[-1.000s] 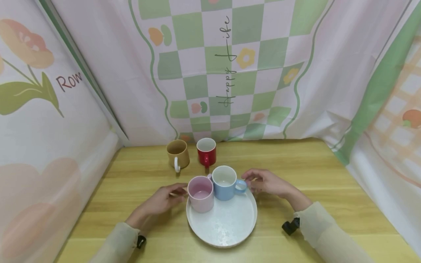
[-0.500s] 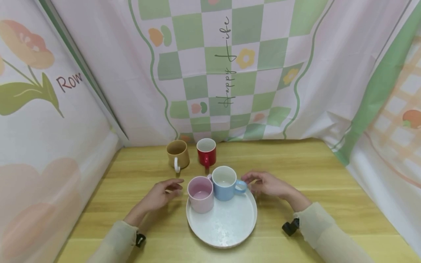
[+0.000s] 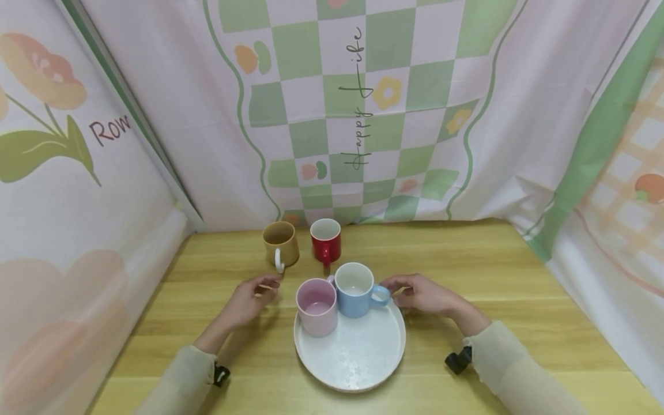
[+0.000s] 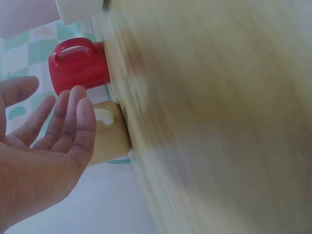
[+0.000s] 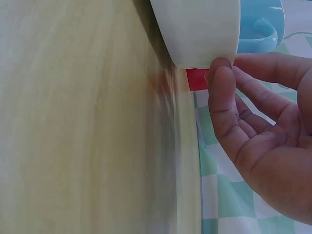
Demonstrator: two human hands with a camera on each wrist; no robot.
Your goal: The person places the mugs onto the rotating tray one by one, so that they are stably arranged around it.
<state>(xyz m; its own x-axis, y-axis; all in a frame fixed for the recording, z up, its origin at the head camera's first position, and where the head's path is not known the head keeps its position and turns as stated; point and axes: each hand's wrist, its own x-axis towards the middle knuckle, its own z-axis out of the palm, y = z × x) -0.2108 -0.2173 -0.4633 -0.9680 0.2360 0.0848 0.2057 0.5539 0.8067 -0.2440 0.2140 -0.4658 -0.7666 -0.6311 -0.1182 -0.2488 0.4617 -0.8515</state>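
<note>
The tray (image 3: pixel 358 357), pinched at its rim by the right hand (image 3: pixel 426 297), was best steadied, the empty left hand (image 3: pixel 246 302) poised loosely before the far edge of the tabletop (image 3: pixel 425 248)

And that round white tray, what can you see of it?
The tray is round and white, with a low raised rim and a slightly shiny floor; its material is hard to tell. It lies level on the wooden table. The pink mug stands upright at its left, the blue mug at its far side. The right hand pinches its edge.
</note>
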